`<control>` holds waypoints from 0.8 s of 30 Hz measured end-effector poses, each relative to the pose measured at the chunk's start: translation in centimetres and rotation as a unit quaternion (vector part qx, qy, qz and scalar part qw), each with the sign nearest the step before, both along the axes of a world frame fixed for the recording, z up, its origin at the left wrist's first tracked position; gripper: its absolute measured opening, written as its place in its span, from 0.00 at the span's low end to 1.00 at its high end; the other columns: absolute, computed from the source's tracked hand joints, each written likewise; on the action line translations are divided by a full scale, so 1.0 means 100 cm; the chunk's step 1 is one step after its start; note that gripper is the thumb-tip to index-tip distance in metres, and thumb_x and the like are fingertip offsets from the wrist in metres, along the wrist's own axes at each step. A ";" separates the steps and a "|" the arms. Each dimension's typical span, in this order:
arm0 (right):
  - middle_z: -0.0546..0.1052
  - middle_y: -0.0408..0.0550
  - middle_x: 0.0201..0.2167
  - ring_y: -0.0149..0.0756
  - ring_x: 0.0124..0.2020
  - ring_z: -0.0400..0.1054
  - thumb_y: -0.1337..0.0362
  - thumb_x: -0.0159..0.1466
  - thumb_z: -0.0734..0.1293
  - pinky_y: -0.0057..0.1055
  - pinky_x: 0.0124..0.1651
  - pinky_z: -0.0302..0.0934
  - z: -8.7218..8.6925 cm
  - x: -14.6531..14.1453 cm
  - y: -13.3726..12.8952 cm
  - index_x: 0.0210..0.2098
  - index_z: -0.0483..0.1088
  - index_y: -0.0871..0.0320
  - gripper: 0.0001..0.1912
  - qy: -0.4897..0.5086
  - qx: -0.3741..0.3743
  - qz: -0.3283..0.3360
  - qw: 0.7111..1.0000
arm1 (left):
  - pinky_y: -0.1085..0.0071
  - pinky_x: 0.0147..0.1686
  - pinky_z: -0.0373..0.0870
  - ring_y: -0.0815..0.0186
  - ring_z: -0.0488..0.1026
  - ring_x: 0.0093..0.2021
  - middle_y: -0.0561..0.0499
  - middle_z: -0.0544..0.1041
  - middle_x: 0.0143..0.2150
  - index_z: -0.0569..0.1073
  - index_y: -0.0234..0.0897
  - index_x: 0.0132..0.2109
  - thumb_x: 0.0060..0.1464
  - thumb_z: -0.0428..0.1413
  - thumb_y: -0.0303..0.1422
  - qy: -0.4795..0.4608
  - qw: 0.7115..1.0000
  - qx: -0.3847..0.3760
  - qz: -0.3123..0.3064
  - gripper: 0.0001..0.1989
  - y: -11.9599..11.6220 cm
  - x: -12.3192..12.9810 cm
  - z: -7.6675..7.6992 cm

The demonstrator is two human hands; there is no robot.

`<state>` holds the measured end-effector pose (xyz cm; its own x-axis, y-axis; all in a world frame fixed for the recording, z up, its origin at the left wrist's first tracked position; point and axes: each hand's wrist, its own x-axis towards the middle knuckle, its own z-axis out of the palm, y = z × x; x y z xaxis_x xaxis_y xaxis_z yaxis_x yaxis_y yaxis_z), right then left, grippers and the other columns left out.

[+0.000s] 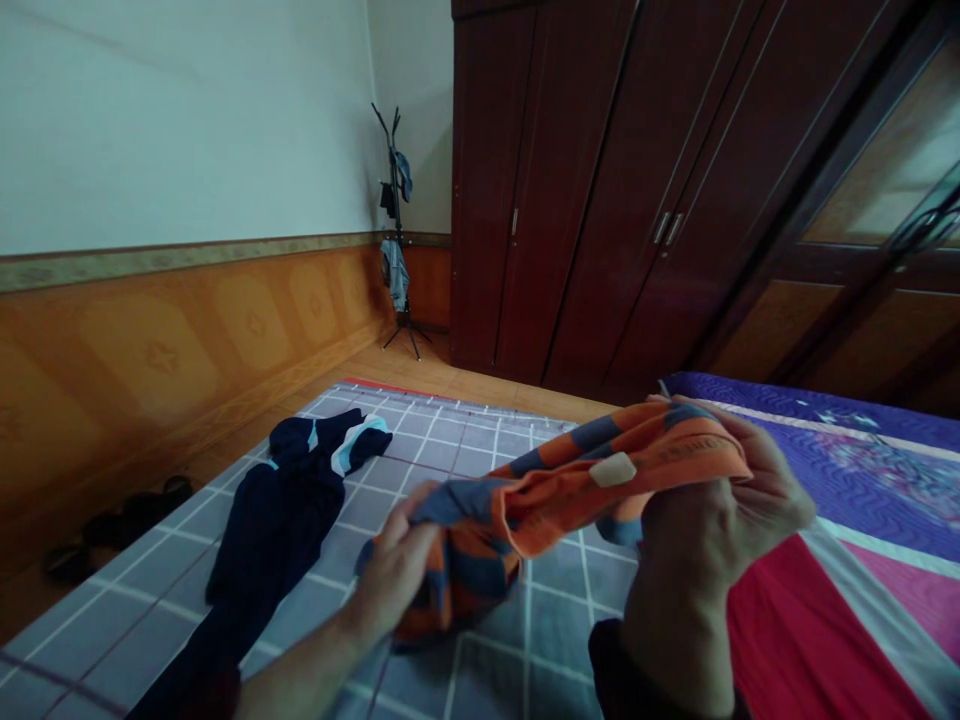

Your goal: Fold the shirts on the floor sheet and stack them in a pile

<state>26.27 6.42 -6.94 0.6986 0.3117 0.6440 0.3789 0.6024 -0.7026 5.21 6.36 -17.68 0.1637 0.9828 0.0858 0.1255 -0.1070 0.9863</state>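
Clenched on the orange-and-blue striped cloth (517, 520), our left hand (394, 570) bunches its lower folds and our right hand (716, 520) pinches its upper edge, so we hold it above the grey checked mat (547, 640), pulling evenly to stop it slipping.

navy clothes (281, 530) on grey mat (442, 455) (checked)

2 hands (712, 530) hold an orange-and-grey striped garment (570, 480) above a grid-patterned mat (442, 450).
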 end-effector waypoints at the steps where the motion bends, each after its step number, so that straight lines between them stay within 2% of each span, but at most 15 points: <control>1: 0.76 0.45 0.28 0.35 0.29 0.69 0.68 0.54 0.64 0.31 0.33 0.62 0.003 0.005 0.000 0.35 0.76 0.59 0.11 -0.007 0.009 -0.026 1.000 | 0.61 0.48 0.69 0.57 0.72 0.48 0.49 0.75 0.44 0.69 0.41 0.48 0.56 0.47 0.38 -0.038 0.998 0.026 0.053 0.15 0.009 -0.014 0.017; 3: 0.76 0.45 0.27 0.34 0.28 0.69 0.70 0.53 0.63 0.31 0.32 0.62 0.012 0.014 -0.001 0.35 0.76 0.60 0.13 -0.057 0.006 -0.066 0.996 | 0.65 0.43 0.71 0.61 0.73 0.41 0.51 0.76 0.37 0.70 0.39 0.41 0.52 0.53 0.36 -0.070 0.984 0.111 0.121 0.10 0.027 -0.036 0.054; 6: 0.77 0.45 0.26 0.32 0.27 0.70 0.70 0.52 0.64 0.29 0.31 0.62 0.041 0.025 -0.003 0.34 0.77 0.61 0.12 -0.179 0.011 -0.101 0.979 | 0.71 0.39 0.70 0.67 0.72 0.35 0.52 0.75 0.34 0.72 0.36 0.36 0.51 0.54 0.32 -0.032 0.951 0.267 0.151 0.05 0.049 -0.055 0.116; 10: 0.77 0.47 0.25 0.29 0.27 0.68 0.68 0.56 0.64 0.26 0.29 0.57 0.096 0.040 -0.010 0.35 0.77 0.65 0.12 -0.305 0.019 -0.172 0.936 | 0.74 0.35 0.67 0.73 0.69 0.31 0.53 0.74 0.32 0.73 0.28 0.40 0.51 0.57 0.31 0.091 0.868 0.455 0.175 0.11 0.057 -0.062 0.191; 13: 0.75 0.48 0.24 0.28 0.27 0.66 0.61 0.60 0.64 0.26 0.27 0.51 0.131 0.055 -0.015 0.36 0.78 0.66 0.15 -0.368 -0.041 -0.242 0.897 | 0.71 0.38 0.66 0.73 0.69 0.31 0.56 0.73 0.31 0.73 0.25 0.44 0.47 0.61 0.37 0.178 0.809 0.531 0.176 0.20 0.056 -0.066 0.232; 16: 0.72 0.44 0.21 0.26 0.24 0.62 0.59 0.59 0.65 0.27 0.26 0.45 0.147 0.069 -0.018 0.36 0.78 0.64 0.15 -0.422 -0.145 -0.273 0.853 | 0.68 0.40 0.66 0.72 0.71 0.34 0.57 0.73 0.32 0.73 0.23 0.45 0.49 0.58 0.40 0.245 0.775 0.556 0.175 0.22 0.056 -0.069 0.255; 18: 0.70 0.41 0.18 0.25 0.22 0.60 0.61 0.57 0.67 0.27 0.26 0.44 0.145 0.079 -0.017 0.33 0.78 0.62 0.11 -0.446 -0.209 -0.259 0.831 | 0.64 0.42 0.65 0.69 0.73 0.36 0.57 0.72 0.30 0.74 0.22 0.44 0.53 0.54 0.40 0.262 0.762 0.563 0.184 0.22 0.057 -0.069 0.261; 21: 0.69 0.38 0.15 0.25 0.19 0.61 0.66 0.52 0.71 0.25 0.23 0.45 0.128 0.095 -0.016 0.29 0.77 0.61 0.05 -0.453 -0.285 -0.172 0.827 | 0.61 0.43 0.65 0.65 0.73 0.39 0.57 0.71 0.28 0.75 0.22 0.41 0.55 0.51 0.39 0.253 0.756 0.565 0.213 0.21 0.057 -0.069 0.260; 23: 0.70 0.38 0.15 0.26 0.18 0.62 0.69 0.49 0.72 0.23 0.22 0.48 0.113 0.105 -0.020 0.26 0.77 0.60 0.03 -0.438 -0.345 -0.054 0.828 | 0.64 0.41 0.67 0.65 0.74 0.38 0.58 0.70 0.27 0.76 0.23 0.39 0.54 0.50 0.39 0.227 0.767 0.557 0.223 0.20 0.055 -0.070 0.255; 24: 0.70 0.38 0.15 0.26 0.17 0.62 0.70 0.47 0.73 0.23 0.22 0.50 0.106 0.110 -0.024 0.24 0.76 0.60 0.03 -0.408 -0.347 -0.012 0.845 | 0.65 0.39 0.67 0.65 0.74 0.37 0.58 0.70 0.26 0.76 0.24 0.38 0.54 0.49 0.39 0.215 0.774 0.552 0.222 0.20 0.053 -0.071 0.252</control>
